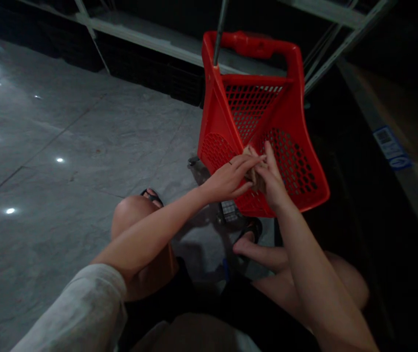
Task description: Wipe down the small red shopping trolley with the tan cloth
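Observation:
A red plastic shopping basket [209, 115] with perforated walls, a red handle and wheels stands in front of me. Over its near edge my two hands come together on a small tan, creased piece [257, 182], perhaps cloth or paper; its kind cannot be made out. My left hand [231, 177] reaches across with its fingers bent over the piece. From the other side my right hand [273, 183] grips it, index finger pointing up. The fingers hide much of the piece. A metal rod [221, 32] rises at the basket's left rear corner.
Behind the basket runs a pale metal shelf rack [150, 41] with black crates [139, 68] beneath it. The grey tiled floor [47, 171] extends to the left. On the right, a dark ledge bears a blue and white label [392, 146]. My knees flank the basket's near side.

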The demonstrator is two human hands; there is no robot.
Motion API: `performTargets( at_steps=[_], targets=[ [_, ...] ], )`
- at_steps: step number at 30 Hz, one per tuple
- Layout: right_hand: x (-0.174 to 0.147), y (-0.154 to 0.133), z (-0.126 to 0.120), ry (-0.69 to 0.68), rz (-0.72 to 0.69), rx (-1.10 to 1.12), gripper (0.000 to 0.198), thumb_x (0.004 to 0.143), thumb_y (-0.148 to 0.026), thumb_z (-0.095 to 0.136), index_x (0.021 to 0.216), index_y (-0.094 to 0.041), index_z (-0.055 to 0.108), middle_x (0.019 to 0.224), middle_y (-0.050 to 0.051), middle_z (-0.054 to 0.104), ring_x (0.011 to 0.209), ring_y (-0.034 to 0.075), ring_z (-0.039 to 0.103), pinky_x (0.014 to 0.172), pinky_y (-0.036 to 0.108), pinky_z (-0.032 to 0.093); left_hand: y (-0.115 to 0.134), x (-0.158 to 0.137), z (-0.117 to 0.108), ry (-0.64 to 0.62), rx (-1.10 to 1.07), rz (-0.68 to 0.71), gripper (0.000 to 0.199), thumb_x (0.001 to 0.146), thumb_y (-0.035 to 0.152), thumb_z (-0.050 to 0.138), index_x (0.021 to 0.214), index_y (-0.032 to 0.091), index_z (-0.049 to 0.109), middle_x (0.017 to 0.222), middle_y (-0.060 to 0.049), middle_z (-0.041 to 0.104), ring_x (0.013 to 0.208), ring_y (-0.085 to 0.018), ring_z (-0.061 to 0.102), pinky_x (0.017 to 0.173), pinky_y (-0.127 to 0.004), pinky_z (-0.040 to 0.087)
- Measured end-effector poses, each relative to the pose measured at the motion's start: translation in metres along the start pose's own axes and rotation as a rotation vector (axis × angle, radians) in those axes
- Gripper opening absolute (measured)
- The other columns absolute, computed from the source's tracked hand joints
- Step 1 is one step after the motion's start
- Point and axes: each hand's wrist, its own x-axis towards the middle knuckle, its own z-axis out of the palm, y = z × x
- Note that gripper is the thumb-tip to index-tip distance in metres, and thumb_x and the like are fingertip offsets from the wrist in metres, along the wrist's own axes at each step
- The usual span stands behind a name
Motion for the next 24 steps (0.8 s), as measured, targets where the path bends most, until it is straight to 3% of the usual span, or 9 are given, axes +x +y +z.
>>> performTargets(
  at_steps=[2, 5, 9, 10, 13, 15, 18, 22, 24],
  targets=[
    [-0.009, -0.007, 0.0, 0.017, 0.044, 0.095, 0.082, 0.079, -0.049, 0.071, 0.153, -0.047, 0.037, 0.162, -0.006, 0.046, 0.15, 0.022, 0.043, 0.126, 0.048, 0.035, 0.01, -0.006, 0.007, 0.009, 0.053, -0.085, 0.057, 0.099, 0.035, 0.05, 0.153, 0.018, 0.042, 0.136, -0.016, 0.058, 0.131, -0.03, 0.052, 0.112, -0.047, 0.046],
    [-0.017, -0.013, 0.002, 0.094, 0.101, 0.155, 0.056, 0.085, -0.054, 0.059, 0.139, -0.04, 0.057, 0.159, -0.004, 0.05, 0.149, 0.023, 0.045, 0.124, 0.047, 0.038, 0.025, -0.025, 0.023, 0.095, 0.081, -0.28, 0.048, 0.097, 0.022, 0.048, 0.144, 0.024, 0.055, 0.119, -0.01, 0.062, 0.112, -0.024, 0.057, 0.105, -0.04, 0.049],
    [-0.027, -0.012, 0.008, 0.164, 0.172, 0.125, 0.044, 0.088, -0.056, 0.056, 0.126, -0.036, 0.067, 0.155, -0.004, 0.054, 0.145, 0.023, 0.05, 0.122, 0.048, 0.04, 0.065, -0.061, 0.067, 0.486, -0.034, -0.701, 0.047, 0.101, 0.022, 0.043, 0.148, 0.023, 0.051, 0.115, -0.009, 0.053, 0.109, -0.021, 0.055, 0.104, -0.038, 0.049],
    [-0.031, -0.012, 0.01, 0.133, 0.194, 0.122, 0.043, 0.089, -0.056, 0.057, 0.126, -0.036, 0.067, 0.153, -0.004, 0.056, 0.145, 0.023, 0.05, 0.123, 0.048, 0.039, 0.079, -0.068, 0.082, 0.559, -0.054, -0.763, 0.051, 0.102, 0.028, 0.047, 0.152, 0.023, 0.045, 0.122, -0.011, 0.049, 0.115, -0.022, 0.053, 0.108, -0.041, 0.047],
    [-0.043, -0.013, 0.017, -0.018, 0.283, 0.175, 0.045, 0.092, -0.06, 0.052, 0.126, -0.035, 0.068, 0.149, -0.003, 0.061, 0.146, 0.02, 0.049, 0.127, 0.044, 0.035, 0.113, -0.074, 0.121, 0.604, -0.073, -0.823, 0.07, 0.097, 0.043, 0.061, 0.159, 0.025, 0.035, 0.134, -0.013, 0.041, 0.129, -0.025, 0.045, 0.115, -0.045, 0.041],
    [-0.051, -0.016, 0.022, -0.14, 0.366, 0.227, 0.046, 0.093, -0.062, 0.051, 0.126, -0.035, 0.069, 0.149, -0.003, 0.061, 0.147, 0.019, 0.048, 0.128, 0.043, 0.034, 0.117, -0.065, 0.126, 0.755, -0.009, -0.861, 0.061, 0.1, 0.047, 0.053, 0.156, 0.025, 0.041, 0.13, -0.013, 0.043, 0.125, -0.025, 0.047, 0.113, -0.045, 0.043],
    [-0.053, -0.02, 0.03, -0.281, 0.406, 0.207, 0.045, 0.092, -0.063, 0.056, 0.124, -0.035, 0.07, 0.149, -0.004, 0.061, 0.148, 0.019, 0.046, 0.129, 0.043, 0.031, 0.082, -0.038, 0.085, 1.02, 0.111, -0.809, 0.049, 0.106, 0.047, 0.037, 0.145, 0.024, 0.055, 0.117, -0.011, 0.053, 0.116, -0.024, 0.051, 0.108, -0.043, 0.045],
    [-0.025, -0.02, 0.052, -0.374, 0.327, 0.131, 0.047, 0.093, -0.063, 0.056, 0.131, -0.037, 0.066, 0.155, -0.007, 0.055, 0.151, 0.018, 0.043, 0.131, 0.046, 0.026, -0.003, -0.001, -0.021, 1.191, 0.185, -0.73, 0.04, 0.105, 0.045, 0.047, 0.135, 0.022, 0.059, 0.117, -0.011, 0.061, 0.118, -0.022, 0.055, 0.111, -0.041, 0.042],
    [-0.004, -0.015, 0.075, -0.349, 0.253, 0.154, 0.049, 0.092, -0.061, 0.058, 0.136, -0.039, 0.062, 0.158, -0.009, 0.05, 0.152, 0.016, 0.04, 0.131, 0.044, 0.025, -0.029, 0.006, -0.057, 1.261, 0.205, -0.729, 0.033, 0.102, 0.043, 0.054, 0.125, 0.021, 0.062, 0.12, -0.01, 0.063, 0.115, -0.021, 0.058, 0.108, -0.038, 0.044]
  ],
)
